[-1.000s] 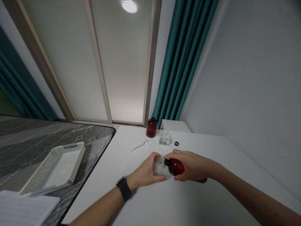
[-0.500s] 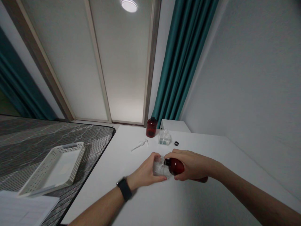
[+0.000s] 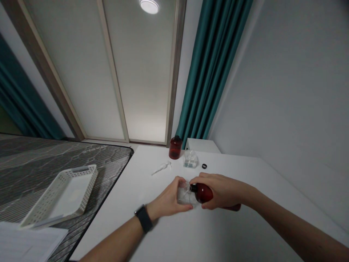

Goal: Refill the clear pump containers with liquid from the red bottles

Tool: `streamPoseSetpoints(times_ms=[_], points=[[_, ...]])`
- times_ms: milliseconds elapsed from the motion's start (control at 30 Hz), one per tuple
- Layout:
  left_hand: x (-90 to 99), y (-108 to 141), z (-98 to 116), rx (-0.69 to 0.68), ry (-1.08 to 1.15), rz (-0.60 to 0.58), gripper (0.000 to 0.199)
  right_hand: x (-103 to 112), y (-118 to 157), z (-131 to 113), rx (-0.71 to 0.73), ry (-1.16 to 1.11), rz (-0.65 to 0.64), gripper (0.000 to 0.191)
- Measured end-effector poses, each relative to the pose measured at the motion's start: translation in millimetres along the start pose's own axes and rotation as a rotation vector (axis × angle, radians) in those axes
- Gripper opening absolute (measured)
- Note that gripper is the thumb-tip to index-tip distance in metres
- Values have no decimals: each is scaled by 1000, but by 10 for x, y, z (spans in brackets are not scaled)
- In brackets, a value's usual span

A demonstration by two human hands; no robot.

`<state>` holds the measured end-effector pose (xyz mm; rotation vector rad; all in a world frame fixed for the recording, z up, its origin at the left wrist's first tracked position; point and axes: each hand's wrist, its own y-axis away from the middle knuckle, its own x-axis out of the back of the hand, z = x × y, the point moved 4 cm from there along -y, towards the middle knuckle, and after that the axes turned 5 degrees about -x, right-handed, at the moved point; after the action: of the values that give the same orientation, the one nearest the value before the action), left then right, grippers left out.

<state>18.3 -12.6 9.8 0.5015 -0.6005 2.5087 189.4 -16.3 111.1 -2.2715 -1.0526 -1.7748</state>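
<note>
The right hand (image 3: 218,191) grips a glossy, dark-red, tilted bottle (image 3: 204,193); the left hand (image 3: 172,198) clasps clear container (image 3: 185,194).

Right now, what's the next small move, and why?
I'd probably hold the right hand steady with the red bottle tipped: its black neck sits at the clear container, which the left hand braces, and I can't tell whether liquid is flowing.
</note>
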Motion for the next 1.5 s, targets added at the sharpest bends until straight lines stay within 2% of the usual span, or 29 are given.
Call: streamPoseSetpoints(times_ms=[700, 1500], points=[[6, 5, -51, 11, 3, -32, 63, 2, -31, 9, 16, -11, 6, 61], [54, 13, 17, 14, 4, -61, 62, 37, -43, -55, 23, 25, -9, 61]])
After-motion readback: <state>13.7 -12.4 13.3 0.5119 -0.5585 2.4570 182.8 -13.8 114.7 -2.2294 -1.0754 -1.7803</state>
